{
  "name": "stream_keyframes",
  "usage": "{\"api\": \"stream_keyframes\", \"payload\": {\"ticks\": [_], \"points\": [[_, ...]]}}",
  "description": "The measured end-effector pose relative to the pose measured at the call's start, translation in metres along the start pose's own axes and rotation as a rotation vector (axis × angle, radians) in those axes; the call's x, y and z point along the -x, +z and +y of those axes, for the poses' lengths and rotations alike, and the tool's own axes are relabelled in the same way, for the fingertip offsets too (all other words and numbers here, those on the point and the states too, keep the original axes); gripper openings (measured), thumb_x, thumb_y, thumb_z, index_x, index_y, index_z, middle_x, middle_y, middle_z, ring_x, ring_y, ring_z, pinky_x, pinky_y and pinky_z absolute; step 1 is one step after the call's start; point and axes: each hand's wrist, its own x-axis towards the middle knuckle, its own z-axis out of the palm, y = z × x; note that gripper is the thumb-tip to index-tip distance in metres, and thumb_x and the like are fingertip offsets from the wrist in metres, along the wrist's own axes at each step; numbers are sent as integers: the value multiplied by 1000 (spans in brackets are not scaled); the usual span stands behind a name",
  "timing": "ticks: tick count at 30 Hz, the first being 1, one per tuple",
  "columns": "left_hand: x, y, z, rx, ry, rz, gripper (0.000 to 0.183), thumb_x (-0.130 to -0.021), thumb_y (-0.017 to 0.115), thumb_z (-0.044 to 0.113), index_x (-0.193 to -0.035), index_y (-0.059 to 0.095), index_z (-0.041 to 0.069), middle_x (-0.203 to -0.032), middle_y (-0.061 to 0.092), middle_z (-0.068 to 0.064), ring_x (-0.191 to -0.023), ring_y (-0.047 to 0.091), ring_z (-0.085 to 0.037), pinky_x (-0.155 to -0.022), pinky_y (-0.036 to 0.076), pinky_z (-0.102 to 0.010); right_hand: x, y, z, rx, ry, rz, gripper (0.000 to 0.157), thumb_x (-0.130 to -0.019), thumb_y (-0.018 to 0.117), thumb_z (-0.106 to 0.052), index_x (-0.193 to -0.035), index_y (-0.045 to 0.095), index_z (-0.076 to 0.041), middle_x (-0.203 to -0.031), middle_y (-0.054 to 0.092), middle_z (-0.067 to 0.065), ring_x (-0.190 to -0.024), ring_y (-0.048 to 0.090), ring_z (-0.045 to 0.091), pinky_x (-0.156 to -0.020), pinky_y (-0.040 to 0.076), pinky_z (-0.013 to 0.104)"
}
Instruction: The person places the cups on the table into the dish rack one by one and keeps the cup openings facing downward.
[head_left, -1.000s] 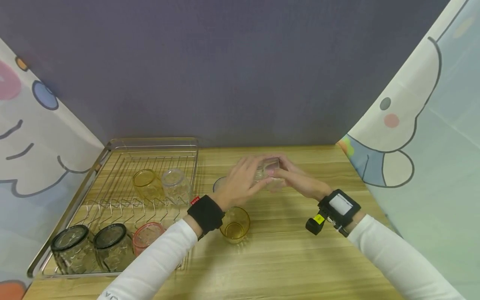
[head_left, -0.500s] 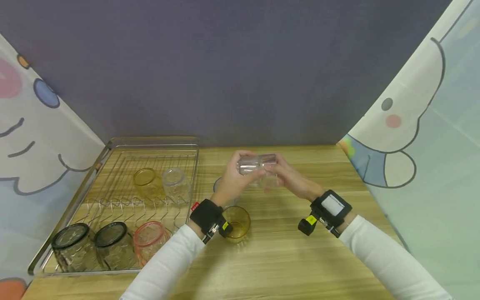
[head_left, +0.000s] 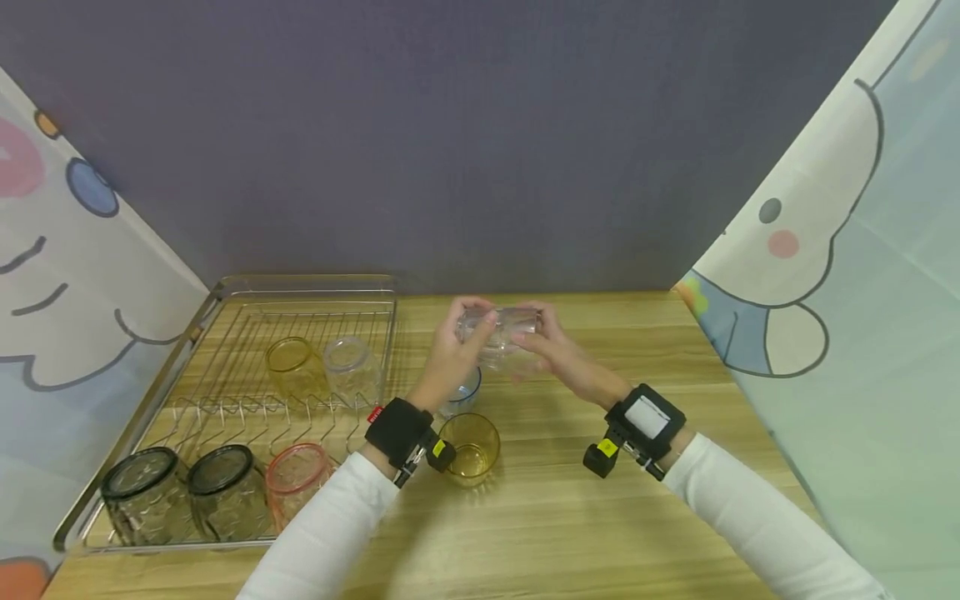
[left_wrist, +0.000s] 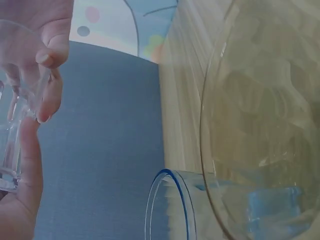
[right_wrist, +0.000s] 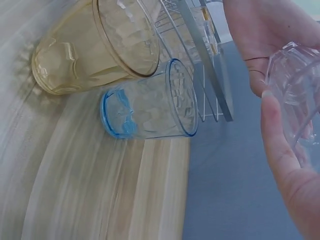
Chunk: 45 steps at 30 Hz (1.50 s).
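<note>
A clear drinking glass [head_left: 501, 332] lies sideways in the air between both hands, above the table. My left hand [head_left: 452, 350] grips its left end, thumb along the near side. At the other end my right hand [head_left: 561, 352] holds it with thumb and fingers. The right wrist view shows the glass's clear faceted wall [right_wrist: 290, 95] between the two hands. Below and nearer stands an amber glass [head_left: 471, 450] on the table, its mouth upward. Just behind it is a blue-rimmed glass [right_wrist: 150, 105], partly hidden by the left hand in the head view.
A wire dish rack [head_left: 225, 333] stands at the left. It holds an amber glass [head_left: 296, 371], a clear glass [head_left: 352, 371], two dark glasses [head_left: 146, 500] and a pink glass [head_left: 298, 483]. A grey panel [head_left: 480, 150] rises behind the wooden table [head_left: 570, 517].
The clear glass has turned onto its side and shifted left with both hands. My left hand, earlier spread beside it, now grips its end. More of the blue-rimmed glass shows.
</note>
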Motion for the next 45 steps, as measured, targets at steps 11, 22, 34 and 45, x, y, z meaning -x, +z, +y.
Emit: {"api": "stream_keyframes", "payload": {"ticks": [11, 22, 34, 45], "points": [[1, -25, 3, 27, -30, 52, 34, -99, 55, 27, -126, 51, 7, -136, 49, -13, -134, 42, -25, -115, 31, -53, -2, -3, -4, 175, 16, 9, 70, -101, 39, -54, -152, 9, -17, -149, 26, 22, -126, 46, 42, -101, 50, 52], [0, -71, 12, -11, -76, 104, 35, -100, 53, 31, -127, 49, 8, -138, 42, -7, -141, 30, -25, -120, 19, -55, 6, -49, 0, 234, 29, 118, 61, -105, 37, -42, -152, 10, -13, -150, 26, 20, -131, 39, 40, -101, 48, 54], [10, -121, 17, -75, -194, 155, 28, -102, 51, 39, -120, 48, 18, -138, 41, -5, -120, 45, -22, -108, 37, -45, 10, -73, 4, 277, 83, 178, 66, -105, 39, -42, -152, 5, -11, -150, 24, 22, -135, 38, 42, -109, 38, 58], [20, -139, 19, -20, -216, 238, 32, -107, 23, 33, -120, 51, 22, -116, 47, 10, -103, 50, -7, -93, 47, -28, 6, -86, 5, 280, 65, 233, 67, -105, 40, -43, -152, 4, -13, -152, 24, 22, -136, 36, 41, -111, 37, 57]]}}
